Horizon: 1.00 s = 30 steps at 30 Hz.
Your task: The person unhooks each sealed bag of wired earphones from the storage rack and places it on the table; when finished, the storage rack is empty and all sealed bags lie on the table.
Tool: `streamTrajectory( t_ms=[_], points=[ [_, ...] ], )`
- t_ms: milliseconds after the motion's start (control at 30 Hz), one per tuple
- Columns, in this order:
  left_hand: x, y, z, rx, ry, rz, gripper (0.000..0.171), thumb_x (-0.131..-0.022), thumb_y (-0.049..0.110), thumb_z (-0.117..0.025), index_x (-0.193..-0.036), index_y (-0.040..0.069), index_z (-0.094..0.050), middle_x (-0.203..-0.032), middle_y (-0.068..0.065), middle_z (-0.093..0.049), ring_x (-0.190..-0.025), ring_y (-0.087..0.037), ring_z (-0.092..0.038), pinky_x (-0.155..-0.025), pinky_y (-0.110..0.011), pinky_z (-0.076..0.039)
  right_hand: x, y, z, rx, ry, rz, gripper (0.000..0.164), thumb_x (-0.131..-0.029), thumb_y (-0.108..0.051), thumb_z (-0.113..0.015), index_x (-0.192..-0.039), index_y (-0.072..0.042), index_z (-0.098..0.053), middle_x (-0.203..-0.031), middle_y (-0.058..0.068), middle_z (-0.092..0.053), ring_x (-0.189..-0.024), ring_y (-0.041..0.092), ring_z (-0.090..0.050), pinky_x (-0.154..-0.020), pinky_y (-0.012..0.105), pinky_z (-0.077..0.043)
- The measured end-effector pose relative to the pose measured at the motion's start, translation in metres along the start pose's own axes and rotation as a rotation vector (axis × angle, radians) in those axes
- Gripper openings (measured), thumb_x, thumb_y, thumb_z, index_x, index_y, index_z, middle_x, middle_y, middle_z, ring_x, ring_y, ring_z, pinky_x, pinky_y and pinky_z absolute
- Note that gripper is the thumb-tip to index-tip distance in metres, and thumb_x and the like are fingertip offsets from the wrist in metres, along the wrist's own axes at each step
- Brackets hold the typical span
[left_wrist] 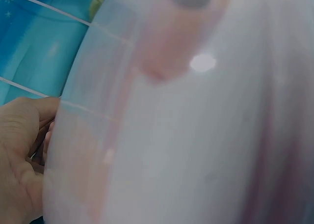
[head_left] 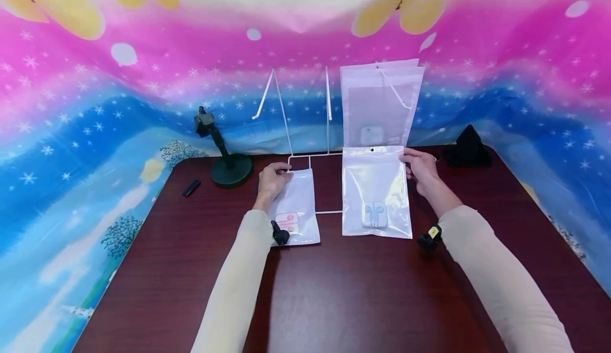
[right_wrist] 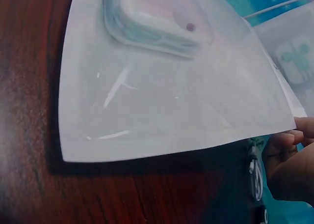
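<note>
My left hand (head_left: 273, 182) grips the top of a clear-and-white zip bag (head_left: 298, 194). Inside that bag, near its bottom, sits a small case of pink earphones (head_left: 287, 221). In the left wrist view the bag (left_wrist: 186, 150) fills most of the picture, blurred, with the hand (left_wrist: 22, 155) at its left. My right hand (head_left: 422, 170) pinches the upper right edge of a second bag (head_left: 374, 178), which holds a case of blue earphones (head_left: 374, 215). The right wrist view shows fingers of this hand (right_wrist: 289, 160) at the bag's edge (right_wrist: 162, 111).
A white wire rack (head_left: 285, 117) with prongs stands at the back. More bags (head_left: 377, 104) hang on its right prong, behind the second bag. Left of the rack are a dark phone stand (head_left: 231, 170) and a small black object (head_left: 191, 187); a black stand (head_left: 469, 149) is at the right.
</note>
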State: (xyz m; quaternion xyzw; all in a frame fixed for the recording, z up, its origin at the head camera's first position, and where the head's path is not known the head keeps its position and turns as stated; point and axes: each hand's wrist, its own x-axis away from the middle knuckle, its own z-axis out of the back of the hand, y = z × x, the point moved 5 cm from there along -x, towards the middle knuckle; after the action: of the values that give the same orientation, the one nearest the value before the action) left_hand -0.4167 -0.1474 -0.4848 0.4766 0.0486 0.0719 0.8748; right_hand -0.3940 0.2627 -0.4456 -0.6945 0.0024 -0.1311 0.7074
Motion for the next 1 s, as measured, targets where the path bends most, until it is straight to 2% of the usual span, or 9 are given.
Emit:
streamTrajectory(
  t_ms=[300, 467, 867, 1000],
  points=[
    [-0.001, 0.001, -0.001, -0.010, 0.005, -0.002, 0.024, -0.097, 0.012, -0.074, -0.120, 0.014, -0.077, -0.124, -0.009, -0.066, -0.110, -0.026, -0.056, -0.100, -0.041, -0.048, -0.010, 0.016, -0.005, 0.071, 0.005, -0.021, 0.046, -0.104, -0.013, -0.059, -0.148, -0.003, -0.054, -0.083, -0.009, -0.054, -0.060, 0.005, -0.044, -0.056, 0.018, -0.041],
    [0.000, 0.000, 0.000, -0.004, 0.011, -0.007, 0.024, -0.097, 0.011, -0.074, -0.120, 0.013, -0.077, -0.125, -0.009, -0.066, -0.111, -0.027, -0.055, -0.100, -0.041, -0.048, -0.014, 0.024, -0.005, 0.105, 0.021, -0.043, 0.045, -0.104, -0.019, -0.063, -0.146, -0.004, -0.058, -0.087, -0.005, -0.055, -0.063, 0.005, -0.047, -0.058, 0.019, -0.045],
    [-0.002, -0.001, -0.001, 0.002, 0.009, 0.016, 0.024, -0.097, 0.011, -0.073, -0.121, 0.014, -0.077, -0.126, -0.009, -0.066, -0.112, -0.027, -0.055, -0.102, -0.042, -0.048, -0.016, 0.028, -0.001, 0.133, 0.023, -0.044, 0.045, -0.102, -0.022, -0.067, -0.143, -0.004, -0.061, -0.092, -0.003, -0.057, -0.067, 0.005, -0.053, -0.061, 0.018, -0.052],
    [-0.001, 0.000, -0.002, 0.000, 0.008, 0.012, 0.025, -0.098, 0.011, -0.073, -0.122, 0.014, -0.077, -0.127, -0.009, -0.066, -0.112, -0.027, -0.056, -0.102, -0.042, -0.048, -0.016, 0.029, 0.002, 0.100, 0.024, -0.058, 0.044, -0.103, -0.021, -0.066, -0.143, -0.002, -0.061, -0.096, -0.005, -0.064, -0.069, 0.006, -0.059, -0.065, 0.019, -0.055]
  ],
)
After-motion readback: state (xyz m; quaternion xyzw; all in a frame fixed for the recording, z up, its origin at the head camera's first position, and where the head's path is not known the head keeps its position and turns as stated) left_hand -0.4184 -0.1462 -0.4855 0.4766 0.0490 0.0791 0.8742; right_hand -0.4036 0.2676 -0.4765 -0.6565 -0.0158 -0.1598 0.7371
